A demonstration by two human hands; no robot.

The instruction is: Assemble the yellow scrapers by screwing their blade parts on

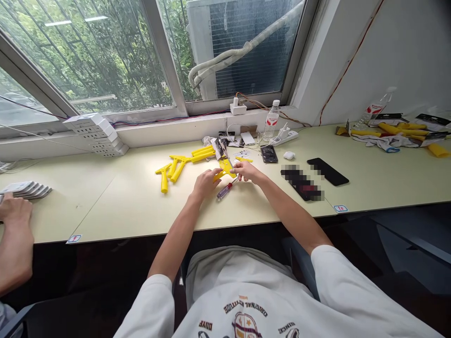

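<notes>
My left hand [206, 183] is closed around the handle of a yellow plastic scraper [226, 165] with a wide flat head. At the head's right edge, the fingers of my right hand [246, 172] are pinched together, beside what looks like a thin grey strip. A screwdriver [224, 190] with a clear and red handle lies on the table just under my hands. To the left are more yellow scraper handles [179, 168] in a loose group. Another yellow piece [244, 159] and small dark bits on white paper [242, 153] lie just beyond my right hand.
Black-labelled packaging [220, 148], a bottle [271, 121], a power strip [287, 137] and a phone [269, 154] stand behind. Right are a white earbud case [289, 155] and a black phone-shaped slab [327, 172]. At far left, another person's hand [14, 209] touches stacked flat pieces [26, 189].
</notes>
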